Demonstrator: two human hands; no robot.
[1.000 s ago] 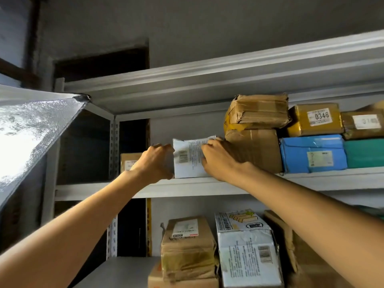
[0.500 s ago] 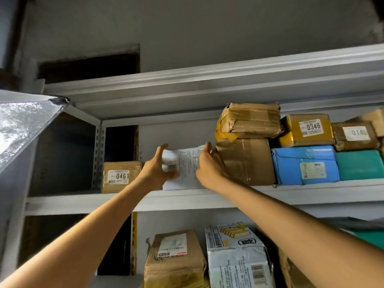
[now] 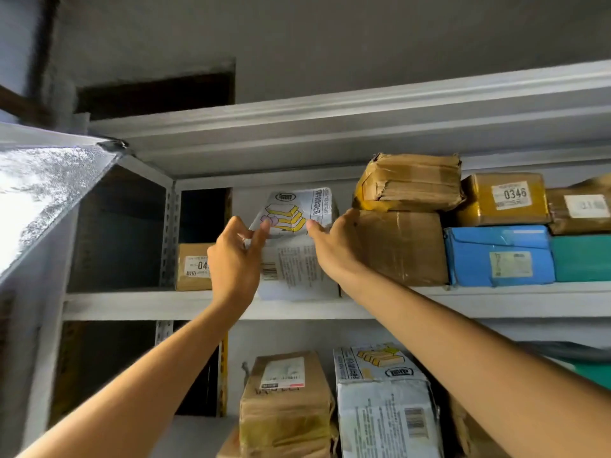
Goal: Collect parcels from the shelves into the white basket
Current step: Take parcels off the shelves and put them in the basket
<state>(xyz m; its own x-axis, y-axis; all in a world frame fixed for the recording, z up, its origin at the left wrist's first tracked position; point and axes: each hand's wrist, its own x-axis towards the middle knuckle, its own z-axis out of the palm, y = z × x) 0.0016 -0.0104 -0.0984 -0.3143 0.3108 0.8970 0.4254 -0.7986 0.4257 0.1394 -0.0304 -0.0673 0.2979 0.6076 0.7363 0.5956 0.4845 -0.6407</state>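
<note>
The parcel [image 3: 297,259] stands on end at the centre of the frame, on the upper shelf [image 3: 463,299], close against a brown box [image 3: 400,246] on its right. Both hands have it near the top. The left hand [image 3: 236,259] pinches the left edge between thumb and fingers [image 3: 263,228]. The right hand [image 3: 334,246] has its thumb on the front, and its other fingers seem tucked behind, next to the box. The wrapping is creased white plastic film, so the parcel is probably soft, light and a little slippery. A hold lower down, around the bulk and not the loose top, looks safer. The basket is out of view.
</note>
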